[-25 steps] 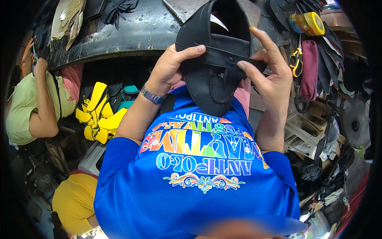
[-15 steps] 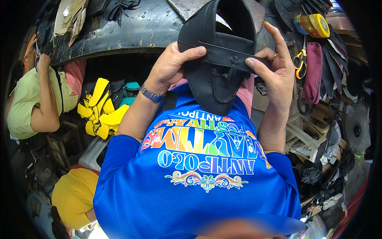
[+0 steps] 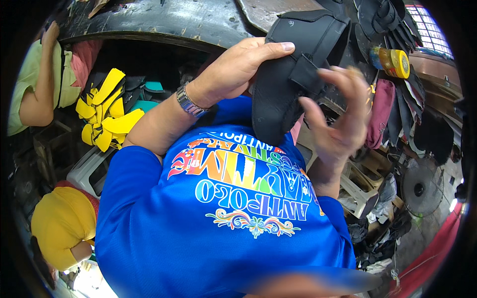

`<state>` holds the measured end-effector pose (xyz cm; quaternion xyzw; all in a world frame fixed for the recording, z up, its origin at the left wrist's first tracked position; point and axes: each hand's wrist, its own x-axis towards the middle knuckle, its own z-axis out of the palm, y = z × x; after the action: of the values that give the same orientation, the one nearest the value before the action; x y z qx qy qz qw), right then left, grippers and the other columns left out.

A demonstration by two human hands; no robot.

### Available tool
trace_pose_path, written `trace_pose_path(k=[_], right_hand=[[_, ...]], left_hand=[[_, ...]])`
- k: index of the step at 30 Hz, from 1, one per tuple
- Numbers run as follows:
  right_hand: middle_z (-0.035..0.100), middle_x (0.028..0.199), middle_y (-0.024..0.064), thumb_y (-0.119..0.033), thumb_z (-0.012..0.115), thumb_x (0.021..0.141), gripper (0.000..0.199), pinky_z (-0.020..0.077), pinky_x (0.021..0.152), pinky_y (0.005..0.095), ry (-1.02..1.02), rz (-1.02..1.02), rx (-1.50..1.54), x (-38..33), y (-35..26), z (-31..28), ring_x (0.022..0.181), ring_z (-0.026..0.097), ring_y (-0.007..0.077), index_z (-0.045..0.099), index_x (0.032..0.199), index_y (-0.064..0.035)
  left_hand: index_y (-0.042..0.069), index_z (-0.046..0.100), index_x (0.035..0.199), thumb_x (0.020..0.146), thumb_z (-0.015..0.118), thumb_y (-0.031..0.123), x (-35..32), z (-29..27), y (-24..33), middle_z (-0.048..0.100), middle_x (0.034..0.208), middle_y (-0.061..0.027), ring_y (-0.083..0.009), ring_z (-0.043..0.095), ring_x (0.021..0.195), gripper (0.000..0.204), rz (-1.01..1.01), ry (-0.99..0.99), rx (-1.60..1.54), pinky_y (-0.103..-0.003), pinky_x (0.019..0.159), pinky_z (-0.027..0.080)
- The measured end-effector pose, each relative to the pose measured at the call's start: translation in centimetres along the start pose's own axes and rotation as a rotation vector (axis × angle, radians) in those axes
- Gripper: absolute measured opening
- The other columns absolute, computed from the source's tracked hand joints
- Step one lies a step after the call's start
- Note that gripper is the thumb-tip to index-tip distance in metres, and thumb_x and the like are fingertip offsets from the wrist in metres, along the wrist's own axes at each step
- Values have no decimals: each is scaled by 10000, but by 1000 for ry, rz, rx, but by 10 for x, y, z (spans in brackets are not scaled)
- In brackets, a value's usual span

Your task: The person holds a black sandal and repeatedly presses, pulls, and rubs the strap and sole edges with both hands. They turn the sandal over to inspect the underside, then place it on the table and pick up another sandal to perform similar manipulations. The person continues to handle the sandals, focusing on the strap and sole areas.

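Note:
A black shoe upper (image 3: pixel 278 87) is held up at the table's edge, its pointed toe end hanging toward my chest. My left hand (image 3: pixel 236 67) is closed on its left side, with the thumb lying on top and the other fingers hidden behind. A short black strap (image 3: pixel 304 72) crosses the upper's middle. Right beside that strap is my right hand (image 3: pixel 343 111), blurred by motion, thumb and fingers spread with nothing visible between them.
Beyond the upper runs a dark worn table (image 3: pixel 164 25). To the right are a yellow-lidded jar (image 3: pixel 390 62), a maroon pouch (image 3: pixel 381 114) and a fan (image 3: pixel 420 186). Yellow cut pieces (image 3: pixel 107 109) lie at left, near people in green (image 3: pixel 37 94) and yellow (image 3: pixel 64 223) shirts.
The upper has turned and tilted, its opening now facing away to the right. My right hand has let go of its strap and spread its fingers. The whole view has shifted.

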<state>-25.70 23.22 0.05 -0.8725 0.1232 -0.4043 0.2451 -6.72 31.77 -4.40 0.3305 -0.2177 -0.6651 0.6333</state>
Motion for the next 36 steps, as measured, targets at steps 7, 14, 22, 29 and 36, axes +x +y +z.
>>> trace_pose_path(k=[7, 14, 22, 29, 36], right_hand=[[736, 1027, 141, 112, 749, 755, 512, 451, 986, 378, -34, -87, -75, 1, 3, 13, 1103, 609, 236, 624, 1246, 35], [752, 958, 102, 104, 744, 748, 438, 471, 940, 364, -2, -62, -60, -10, 8, 18, 1046, 623, 256, 675, 1169, 5], [725, 1053, 116, 25, 753, 769, 520, 494, 914, 357, -78, 2, 68, -10, 8, 17, 1051, 621, 286, 621, 1271, -8], [676, 984, 93, -36, 733, 823, 761, 463, 894, 280, 138, 479, 361, -18, 22, -1, 904, 618, 130, 375, 1495, -25], [625, 978, 72, 88, 708, 793, 860, 519, 824, 239, 199, 611, 792, -29, 29, 11, 896, 619, 105, 295, 1534, -54]], left_hand=[[-24, 613, 1155, 1017, 567, 277, 6, 2, -5, 711, 1022, -125, -140, 724, 835, 334, 7, 18, 28, -250, 698, 605], [-26, 618, 1142, 1010, 582, 275, 8, -1, -8, 708, 1001, -120, -139, 722, 818, 331, -4, -7, -6, -247, 698, 606], [-33, 645, 1160, 951, 683, 223, 7, -9, -3, 715, 1045, -118, -160, 714, 888, 333, 10, 92, 111, -282, 778, 598], [-42, 647, 1191, 928, 720, 274, -2, -37, 12, 700, 1072, -110, -151, 679, 945, 418, -63, 187, 440, -280, 823, 558], [-12, 646, 1224, 963, 655, 148, -12, -6, 76, 685, 1114, -93, -151, 662, 1015, 306, 485, 186, 959, -261, 863, 520]])
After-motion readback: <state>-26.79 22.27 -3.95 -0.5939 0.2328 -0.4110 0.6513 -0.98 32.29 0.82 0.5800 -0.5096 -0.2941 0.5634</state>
